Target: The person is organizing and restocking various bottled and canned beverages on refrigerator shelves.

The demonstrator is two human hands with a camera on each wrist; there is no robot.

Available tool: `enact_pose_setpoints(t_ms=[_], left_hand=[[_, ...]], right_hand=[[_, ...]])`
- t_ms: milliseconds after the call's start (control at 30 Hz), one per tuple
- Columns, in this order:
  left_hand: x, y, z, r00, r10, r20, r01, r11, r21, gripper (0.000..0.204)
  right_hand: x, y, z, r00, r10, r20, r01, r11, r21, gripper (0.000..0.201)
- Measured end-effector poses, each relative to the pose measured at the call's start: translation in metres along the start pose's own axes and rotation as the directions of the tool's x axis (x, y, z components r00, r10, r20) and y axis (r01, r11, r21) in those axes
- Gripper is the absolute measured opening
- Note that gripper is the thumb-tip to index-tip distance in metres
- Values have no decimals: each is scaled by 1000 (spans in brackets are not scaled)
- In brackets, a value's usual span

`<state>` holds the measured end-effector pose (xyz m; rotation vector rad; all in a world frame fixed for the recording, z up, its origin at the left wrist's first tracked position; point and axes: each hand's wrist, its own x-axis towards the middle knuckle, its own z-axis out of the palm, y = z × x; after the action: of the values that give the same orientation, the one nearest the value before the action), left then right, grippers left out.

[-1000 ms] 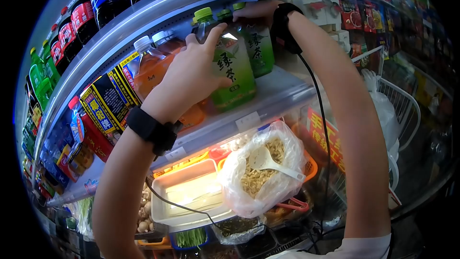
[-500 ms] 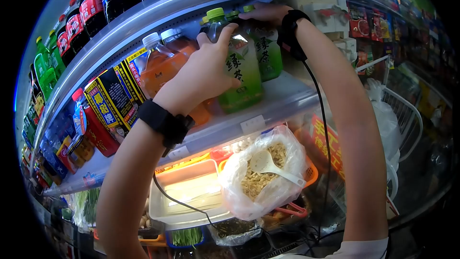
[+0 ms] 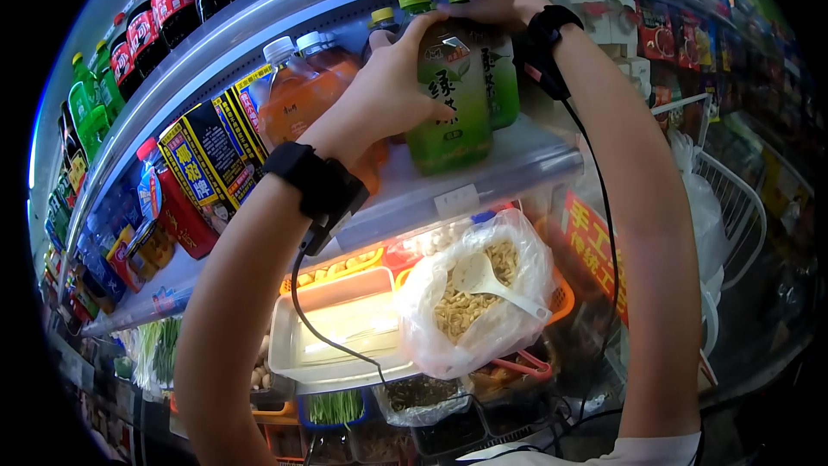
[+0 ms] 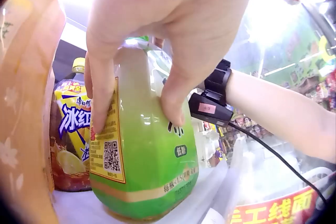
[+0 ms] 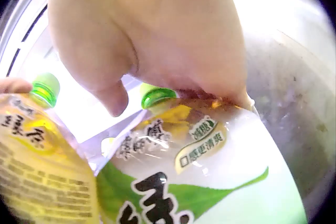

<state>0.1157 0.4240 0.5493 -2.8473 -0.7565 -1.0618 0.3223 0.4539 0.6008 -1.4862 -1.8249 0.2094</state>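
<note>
My left hand [image 3: 379,99] curls round the upper body of the front green tea bottle [image 3: 453,134], thumb across its label. In the left wrist view the fingers and thumb of that hand [image 4: 168,40] straddle the bottle [image 4: 147,150], which stands upright on the shelf. Behind it to the right is a second green tea bottle [image 3: 503,91]. My right hand [image 3: 492,10] is at that one's neck; in the right wrist view the hand [image 5: 152,29] covers its shoulder beside the green cap [image 5: 157,96], fingertips mostly hidden.
Orange drink bottles [image 3: 297,108] stand left of the green ones, then black-and-yellow cartons [image 3: 203,160]. A clear shelf edge [image 3: 517,174] runs in front. Below are a white tray [image 3: 332,362] and a bag of food with a scoop [image 3: 470,328]. A cable [image 3: 608,233] hangs from the right wrist.
The view has shifted, with shelf and bottles appearing slightly higher and farther right. Both hands stay at the same two green bottles.
</note>
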Motion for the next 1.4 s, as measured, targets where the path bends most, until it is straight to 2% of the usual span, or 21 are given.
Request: enact_pose_setpoints(t_ms=[67,133,167,233,467,567,667,733,767,867,933,967,1067,1100,1133,1167,1200,1267,1333,1367,1400], left_hand=[[2,-1,2,999,30,-38,-30,1000,8,89],[5,3,6,998,49,-40,-49,999,15,89],[8,6,8,996,72,-46,-71,997,24,89],[14,11,16,994,92,-56,-93,996,-12,89],[28,26,39,997,33,-67,-39,996,-86,100],[29,27,48,983,82,-164,-98,991,-94,104],[23,24,47,985,9,-174,-34,989,-141,98],[3,33,22,985,-2,-170,-19,992,-122,89],[-11,37,6,988,-8,-153,-8,995,-103,81],[-44,17,-38,928,193,-318,-154,978,142,47],[-63,3,-56,936,164,-310,-78,960,270,45],[-69,-13,-58,936,120,-330,-13,951,309,52],[-77,-46,-45,916,45,-400,132,905,405,75],[-80,-53,-41,896,12,-444,214,864,456,90],[-82,-55,-37,895,10,-445,215,865,453,90],[-80,-52,-34,895,-162,-416,301,907,294,104],[-78,-52,-34,875,-321,-361,389,911,133,117],[-75,-57,-35,877,-281,-389,350,929,118,122],[-79,-56,-38,874,-335,-352,353,936,-14,119],[-80,-56,-37,869,-352,-347,357,933,-52,117],[-82,-60,-33,871,-265,-414,294,956,8,115]], right_hand=[[-15,2,-3,998,-56,28,57,996,-67,46],[-28,-3,-2,991,-74,-108,50,977,-207,39],[-33,-8,-4,991,-77,-108,53,977,-208,39],[-45,-18,-6,982,87,-166,-107,987,-120,31],[-41,5,-5,925,-7,-379,27,998,48,30],[-54,-4,-4,916,45,-399,-31,999,42,28],[-58,-10,-1,900,68,-430,-87,996,-26,27],[-71,-14,7,632,-275,-724,-16,930,-368,26],[-78,-23,18,405,-404,-820,31,903,-429,24],[-119,-88,54,460,-407,-789,89,905,-415,26],[-89,-86,62,705,-405,-582,234,908,-348,24],[-74,-90,68,811,-335,-480,221,934,-280,29],[-38,-107,79,982,-66,-175,37,985,-167,42],[-7,-103,92,953,62,-297,-136,963,-233,51],[18,-97,104,889,170,-425,-306,911,-277,62],[16,-96,105,879,208,-430,-330,915,-231,80],[33,-85,110,866,160,-473,-304,921,-245,80],[54,-76,110,898,190,-397,-297,927,-229,96],[87,-53,108,945,33,-326,-162,911,-378,106],[86,-54,107,941,64,-331,-163,946,-281,105],[83,-54,108,938,97,-332,-163,970,-179,103]])
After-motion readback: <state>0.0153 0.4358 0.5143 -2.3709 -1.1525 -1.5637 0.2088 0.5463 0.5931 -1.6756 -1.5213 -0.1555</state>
